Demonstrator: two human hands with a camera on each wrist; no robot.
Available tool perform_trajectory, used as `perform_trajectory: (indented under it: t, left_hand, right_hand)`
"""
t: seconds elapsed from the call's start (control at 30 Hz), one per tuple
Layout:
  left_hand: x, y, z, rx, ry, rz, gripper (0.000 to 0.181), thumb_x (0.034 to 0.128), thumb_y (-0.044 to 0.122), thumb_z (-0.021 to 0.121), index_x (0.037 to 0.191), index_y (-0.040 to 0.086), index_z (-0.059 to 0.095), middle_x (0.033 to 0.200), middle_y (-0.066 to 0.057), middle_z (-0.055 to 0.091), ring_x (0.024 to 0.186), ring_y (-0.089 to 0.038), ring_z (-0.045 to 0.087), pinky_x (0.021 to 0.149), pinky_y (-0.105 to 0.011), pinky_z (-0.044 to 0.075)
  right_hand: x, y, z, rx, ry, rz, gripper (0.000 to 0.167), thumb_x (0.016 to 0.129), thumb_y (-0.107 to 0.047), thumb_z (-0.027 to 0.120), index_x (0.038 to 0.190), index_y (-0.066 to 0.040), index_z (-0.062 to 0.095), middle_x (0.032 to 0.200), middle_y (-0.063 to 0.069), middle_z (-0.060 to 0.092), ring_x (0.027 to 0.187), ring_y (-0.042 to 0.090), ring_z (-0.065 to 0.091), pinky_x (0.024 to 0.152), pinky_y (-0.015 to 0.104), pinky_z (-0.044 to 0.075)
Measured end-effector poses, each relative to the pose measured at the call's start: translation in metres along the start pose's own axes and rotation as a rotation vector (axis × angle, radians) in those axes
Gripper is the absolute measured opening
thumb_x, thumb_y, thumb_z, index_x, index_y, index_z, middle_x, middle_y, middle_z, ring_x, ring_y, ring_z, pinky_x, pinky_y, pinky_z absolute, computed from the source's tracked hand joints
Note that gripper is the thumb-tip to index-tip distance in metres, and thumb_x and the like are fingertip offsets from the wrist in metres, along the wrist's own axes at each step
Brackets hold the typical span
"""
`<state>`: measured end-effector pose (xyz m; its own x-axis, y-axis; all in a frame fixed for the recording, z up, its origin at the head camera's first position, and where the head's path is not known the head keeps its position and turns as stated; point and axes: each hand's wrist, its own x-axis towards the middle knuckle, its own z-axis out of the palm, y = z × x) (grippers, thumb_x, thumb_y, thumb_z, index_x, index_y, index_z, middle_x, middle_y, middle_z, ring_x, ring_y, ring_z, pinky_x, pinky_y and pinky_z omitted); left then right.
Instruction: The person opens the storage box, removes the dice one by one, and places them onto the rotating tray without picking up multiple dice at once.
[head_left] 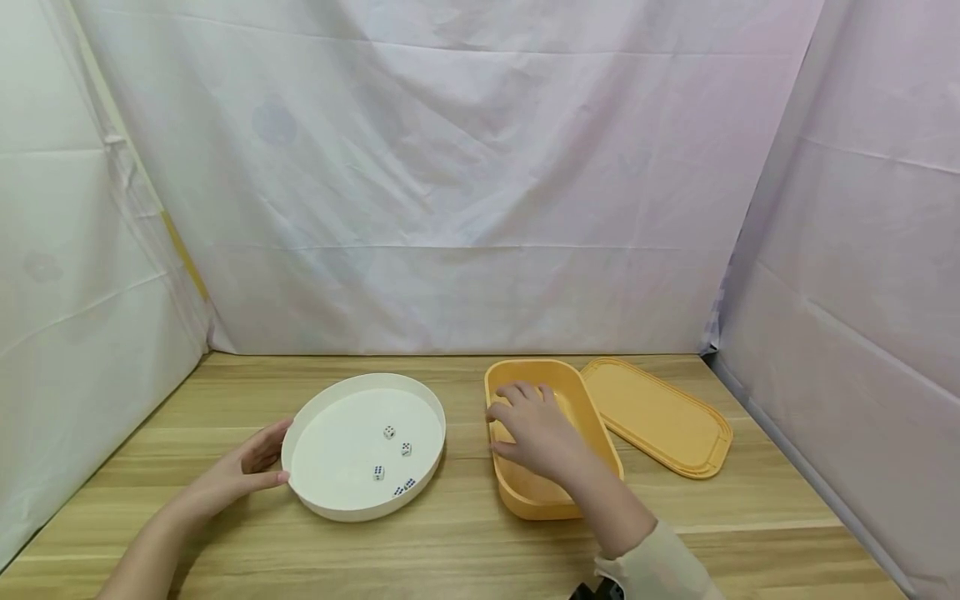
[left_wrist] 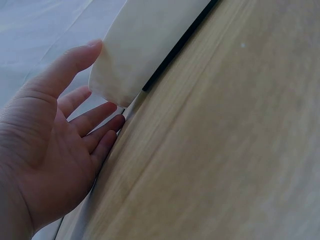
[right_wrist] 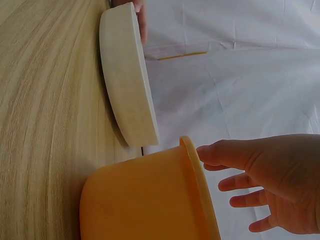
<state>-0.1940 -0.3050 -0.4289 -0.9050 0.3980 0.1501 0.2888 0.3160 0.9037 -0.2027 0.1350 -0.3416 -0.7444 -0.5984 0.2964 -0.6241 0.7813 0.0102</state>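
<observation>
A round white tray (head_left: 330,408) lies on the table at left of middle, holding several white dice (head_left: 378,472) with dark pips. My left hand (head_left: 243,471) is at the tray's left side, thumb and fingers loosely extended. In the left wrist view its thumb (left_wrist: 82,56) touches the tray's wall (left_wrist: 135,45). An orange-yellow box (head_left: 611,454) stands to the right without its lid. Over the box, near its left rim, is my right hand (head_left: 536,433), fingers apart and holding nothing. In the right wrist view the thumb (right_wrist: 220,154) is close to the box's rim (right_wrist: 195,165).
A flat orange-yellow lid (head_left: 663,417) lies to the right of the box, its left edge close against it. White cloth (head_left: 450,167) hangs behind the wooden table (head_left: 465,550) and on both sides.
</observation>
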Motion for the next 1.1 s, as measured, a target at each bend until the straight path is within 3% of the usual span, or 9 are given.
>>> perform_trajectory:
  t: [0.37, 0.6, 0.73, 1.1]
  left_hand:
    - [0.000, 0.001, 0.000, -0.004, -0.001, 0.013, 0.073, 0.0909, 0.003, 0.062, 0.148, -0.007, 0.019, 0.147, -0.034, 0.024, 0.119, 0.009, 0.040, 0.093, -0.010, 0.033]
    - [0.000, 0.001, 0.000, -0.009, -0.002, 0.013, 0.072, 0.0909, 0.003, 0.062, 0.148, -0.007, 0.020, 0.146, -0.034, 0.025, 0.118, 0.007, 0.041, 0.092, -0.011, 0.034]
    - [0.000, 0.000, 0.000, -0.001, -0.001, -0.011, 0.072, 0.0914, 0.005, 0.063, 0.149, -0.005, 0.020, 0.147, -0.032, 0.026, 0.118, 0.008, 0.040, 0.092, -0.011, 0.035]
    - [-0.001, 0.000, 0.000, -0.005, -0.003, -0.006, 0.072, 0.0920, 0.005, 0.062, 0.150, -0.002, 0.020, 0.148, -0.029, 0.026, 0.119, 0.007, 0.040, 0.092, -0.013, 0.036]
  right_hand:
    - [-0.010, 0.014, 0.002, 0.039, -0.038, 0.061, 0.026, 0.081, -0.028, 0.078, 0.101, -0.016, 0.065, 0.126, 0.012, 0.054, 0.121, 0.035, 0.042, 0.098, 0.062, 0.029]
    - [-0.016, 0.027, 0.007, 0.059, -0.015, 0.062, 0.026, 0.079, -0.023, 0.080, 0.099, -0.014, 0.065, 0.121, 0.012, 0.055, 0.119, 0.036, 0.043, 0.096, 0.062, 0.030]
    - [-0.018, 0.034, 0.011, 0.048, -0.041, 0.102, 0.024, 0.080, -0.024, 0.079, 0.099, -0.017, 0.066, 0.123, 0.011, 0.054, 0.120, 0.035, 0.043, 0.097, 0.061, 0.030]
    - [-0.023, 0.052, 0.024, 0.036, -0.090, 0.154, 0.020, 0.082, -0.025, 0.077, 0.096, -0.017, 0.066, 0.120, 0.010, 0.056, 0.120, 0.035, 0.044, 0.097, 0.065, 0.029]
